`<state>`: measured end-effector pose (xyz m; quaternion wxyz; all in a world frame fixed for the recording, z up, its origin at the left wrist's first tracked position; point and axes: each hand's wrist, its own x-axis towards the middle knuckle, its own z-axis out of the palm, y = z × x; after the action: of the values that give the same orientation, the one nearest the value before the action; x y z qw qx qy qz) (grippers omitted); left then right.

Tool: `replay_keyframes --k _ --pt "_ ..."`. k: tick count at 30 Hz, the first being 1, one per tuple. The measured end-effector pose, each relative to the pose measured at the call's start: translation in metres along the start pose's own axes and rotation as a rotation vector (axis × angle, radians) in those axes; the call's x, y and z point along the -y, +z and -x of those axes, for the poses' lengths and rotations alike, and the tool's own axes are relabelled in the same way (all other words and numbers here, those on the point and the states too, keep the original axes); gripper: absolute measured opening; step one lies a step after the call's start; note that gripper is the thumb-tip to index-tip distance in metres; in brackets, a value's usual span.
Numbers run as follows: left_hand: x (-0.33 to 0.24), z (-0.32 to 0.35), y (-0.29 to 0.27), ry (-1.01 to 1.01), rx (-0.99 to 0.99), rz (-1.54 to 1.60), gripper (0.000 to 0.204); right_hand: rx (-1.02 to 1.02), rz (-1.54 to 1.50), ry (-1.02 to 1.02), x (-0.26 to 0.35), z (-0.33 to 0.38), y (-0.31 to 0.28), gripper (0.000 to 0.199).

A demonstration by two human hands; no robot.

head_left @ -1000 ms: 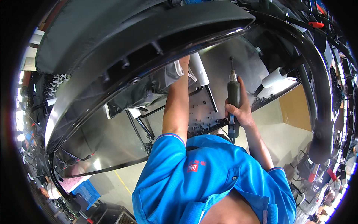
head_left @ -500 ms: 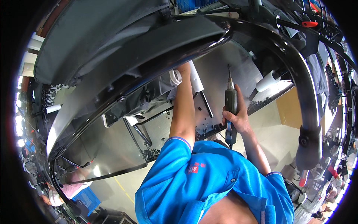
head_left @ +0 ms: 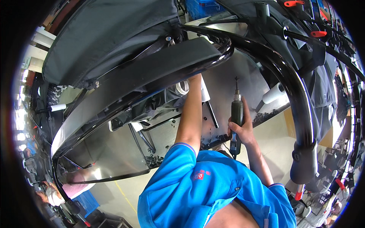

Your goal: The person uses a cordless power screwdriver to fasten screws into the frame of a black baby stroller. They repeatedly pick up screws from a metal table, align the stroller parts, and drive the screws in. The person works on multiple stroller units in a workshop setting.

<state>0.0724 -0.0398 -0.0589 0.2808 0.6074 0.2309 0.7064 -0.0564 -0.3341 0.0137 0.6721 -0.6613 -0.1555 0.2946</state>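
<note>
My right hand [head_left: 244,129] is closed around a dark electric screwdriver [head_left: 237,114], its bit pointing away from me. Something small and dark sits at the bit's tip, too small to name. My left forearm [head_left: 190,114] reaches forward beneath a black padded bar [head_left: 190,53], which hides the fingers of that hand. Beside the left wrist are a white ring [head_left: 182,87] and a white sleeve on a black tube [head_left: 205,93]. The padded bar belongs to a large frame of glossy black tubing [head_left: 281,62] with dark grey fabric [head_left: 110,34], standing over a metal tabletop [head_left: 110,152].
Small black parts [head_left: 154,161] lie scattered along the table's near edge. A white roller-like sleeve [head_left: 273,93] is at the right. Blue crates [head_left: 203,8] stand at the far side and lower left. Another person's arm [head_left: 49,193] shows at the lower left.
The padded bar and black frame appear lower in the picture, and the right end of the tubing has shifted left. The screwdriver sits slightly lower, still in my right hand.
</note>
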Motion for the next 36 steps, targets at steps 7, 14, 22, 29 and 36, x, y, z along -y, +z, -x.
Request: replay_keyframes --k 7,14,22,29,36 --pt "0.001 0.009 0.027 -0.076 0.034 0.006 0.018 -0.033 0.041 0.041 0.007 -0.005 -0.002 0.118" --pt "0.046 0.026 0.01 -0.136 0.023 0.077 0.032 0.074 0.033 -0.018 0.015 -0.042 0.011 0.114" --pt "0.156 0.045 -0.036 -0.789 0.409 0.876 0.037 0.155 0.386 -0.161 0.011 -0.128 0.043 0.107" --pt "0.186 0.035 -0.029 -0.157 0.563 0.308 0.036 0.168 0.635 -0.075 0.008 -0.164 0.064 0.111" --pt "0.155 0.033 -0.037 -0.054 0.412 -0.007 0.032 0.18 0.508 -0.145 0.023 -0.157 0.068 0.103"
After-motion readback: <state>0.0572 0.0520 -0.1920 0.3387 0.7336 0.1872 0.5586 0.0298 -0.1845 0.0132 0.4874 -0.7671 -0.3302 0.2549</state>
